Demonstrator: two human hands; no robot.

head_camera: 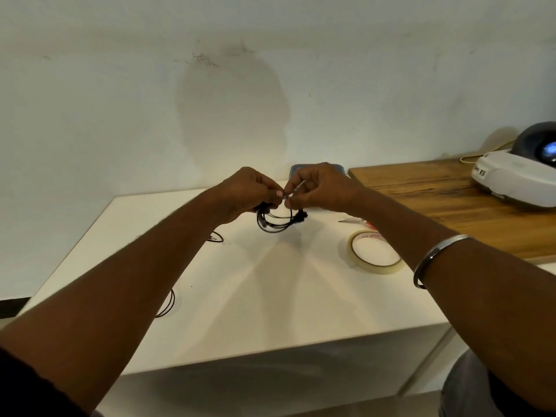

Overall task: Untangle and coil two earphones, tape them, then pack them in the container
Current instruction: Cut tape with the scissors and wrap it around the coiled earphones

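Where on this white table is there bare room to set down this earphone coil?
Bare: the white table's middle and front, between the tape roll and the loose cable. Crowded: the far edge, where the left hand and right hand hold the coil in front of the container.

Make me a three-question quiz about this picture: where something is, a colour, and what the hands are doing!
1. Where is the tape roll? A. on the white table B. on the floor C. on a chair
2. What colour is the held earphone? A. white B. black C. red
3. What are the left hand and right hand doing? A. lying flat B. both pinching the earphone C. clapping
Answers: 1 A, it lies flat on the white surface. 2 B, its loops look black. 3 B, curled fingers of both meet on the coil.
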